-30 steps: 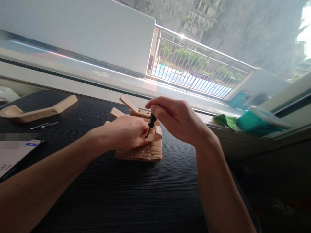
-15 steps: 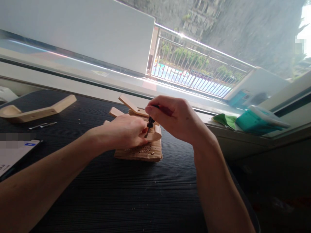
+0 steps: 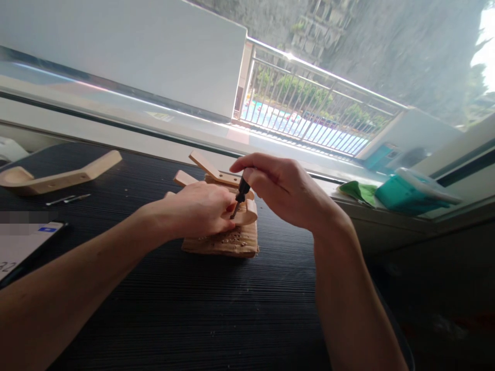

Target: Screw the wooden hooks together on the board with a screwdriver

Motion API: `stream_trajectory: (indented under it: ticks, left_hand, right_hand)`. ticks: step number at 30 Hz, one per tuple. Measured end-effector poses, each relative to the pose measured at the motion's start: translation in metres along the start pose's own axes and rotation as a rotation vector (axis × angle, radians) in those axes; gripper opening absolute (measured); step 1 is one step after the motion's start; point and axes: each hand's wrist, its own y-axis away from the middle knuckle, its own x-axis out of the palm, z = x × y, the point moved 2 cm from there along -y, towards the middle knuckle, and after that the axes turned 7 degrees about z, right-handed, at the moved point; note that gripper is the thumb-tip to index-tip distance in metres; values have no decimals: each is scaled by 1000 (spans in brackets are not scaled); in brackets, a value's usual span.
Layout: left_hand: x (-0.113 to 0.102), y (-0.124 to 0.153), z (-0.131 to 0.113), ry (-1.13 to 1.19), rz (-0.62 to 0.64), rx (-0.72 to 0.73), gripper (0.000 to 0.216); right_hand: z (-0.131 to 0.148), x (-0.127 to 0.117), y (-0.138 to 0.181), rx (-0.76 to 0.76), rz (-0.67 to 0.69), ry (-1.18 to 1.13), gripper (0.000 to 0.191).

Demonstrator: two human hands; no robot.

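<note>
My right hand (image 3: 278, 190) is closed on the black handle of a screwdriver (image 3: 242, 191), held tilted with its tip down at a wooden hook (image 3: 247, 215). My left hand (image 3: 201, 208) grips that hook from the left, its fingertips close beside the screwdriver's tip; the screw, if any, is hidden there. Under the hook lies a wooden board (image 3: 228, 245) with many small holes and crumbs on its front part. Behind my hands, another wooden hook (image 3: 212, 167) with dark screw holes or heads rests on the board, its arm angled up to the left.
At the left lie a loose wooden hook (image 3: 62, 180), thin metal bits (image 3: 69, 200) and a phone (image 3: 31, 247) on the black table (image 3: 193, 309). A teal container (image 3: 410, 190) and a green cloth (image 3: 358, 192) stand on the window sill at the right.
My right hand's fingers have shifted on the screwdriver handle, the index finger now stretched over its top and more of the handle showing. My left hand and the board stay in place.
</note>
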Motion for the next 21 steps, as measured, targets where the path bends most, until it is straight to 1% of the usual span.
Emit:
stream_trajectory:
  ticks: [7,13,18,21]
  left_hand:
    - [-2,2,-2,22,2,12,24]
    - [-3,2,-3,11,36,-19,28]
    - [-3,1,-3,-19,47,-34,33]
    - [-3,1,-3,-9,43,-40,33]
  right_hand:
    - [-5,-1,0,11,-52,34,25]
    - [-7,1,-1,10,-53,-24,23]
    - [-3,6,-4,3,-2,-121,23]
    - [-3,7,-4,12,-23,-122,22]
